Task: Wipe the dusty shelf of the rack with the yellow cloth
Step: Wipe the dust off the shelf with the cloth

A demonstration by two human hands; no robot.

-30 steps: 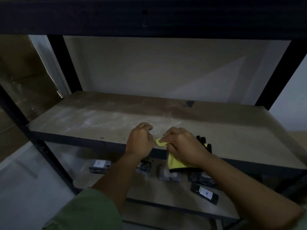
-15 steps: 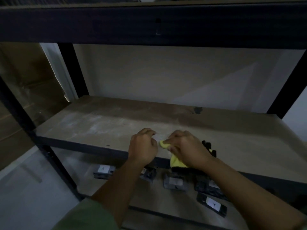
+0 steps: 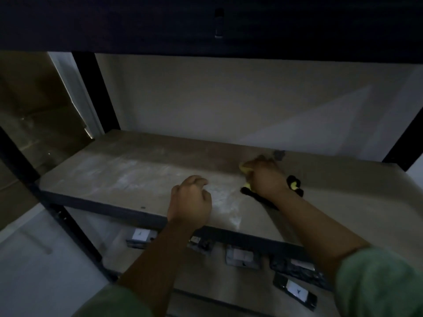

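The dusty shelf [image 3: 128, 177] is a pale board in a black metal rack, with whitish dust streaks across its left and middle. My right hand [image 3: 266, 177] grips the yellow cloth [image 3: 246, 170] with black trim and presses it on the board near the back, right of centre. Most of the cloth is hidden under the hand; black and yellow edges stick out on both sides. My left hand [image 3: 191, 201] rests near the front edge with its fingers curled, holding nothing that I can see.
A dark spot [image 3: 279, 154] marks the board just behind the cloth. Black uprights [image 3: 96, 92] stand at the back corners and a dark beam [image 3: 206, 24] crosses overhead. Several small labelled black packets [image 3: 295, 292] lie on the lower shelf.
My right hand has pushed the cloth from the front edge toward the back of the shelf. My left hand has let go of the cloth and stays near the front edge.
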